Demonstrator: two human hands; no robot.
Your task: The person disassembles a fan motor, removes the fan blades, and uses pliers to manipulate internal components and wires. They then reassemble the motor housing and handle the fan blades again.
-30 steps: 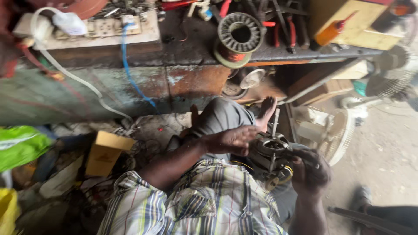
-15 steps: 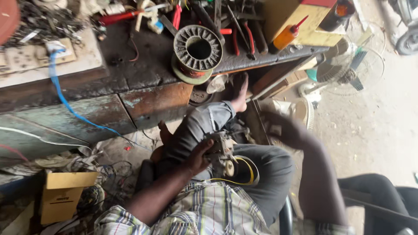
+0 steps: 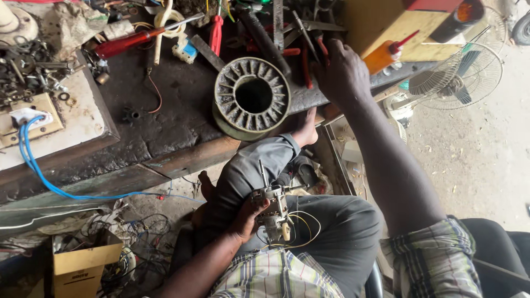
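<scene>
At the far left a bright blue cable (image 3: 33,165) loops off a pale, stained slab and trails down past the worn, dark wooden workbench (image 3: 165,127), whose top is scuffed and greasy. Below it sits an open yellow cardboard box (image 3: 83,265) among tangled wires. Further right, a round, ribbed metal stator core (image 3: 251,105) with a hollow centre rests near the bench's front edge. Beneath that, on the grey-trousered lap, the left hand (image 3: 245,218) is wrapped around a small fan motor (image 3: 273,207): a boxy, dull metal body with a thin steel shaft and loose yellow and white leads curling off to its right. Its long axis runs along the shaft, which points up and slightly left, towards the bench. The fingers are curled snugly against the motor's left side. Higher and to the right, the right hand (image 3: 342,72) reaches onto the bench among red-handled pliers (image 3: 309,49); whether it is pinching one cannot be told. An orange plastic bottle (image 3: 386,55) lies just beside it, and a wire fan guard (image 3: 458,77) stands at the far right.
</scene>
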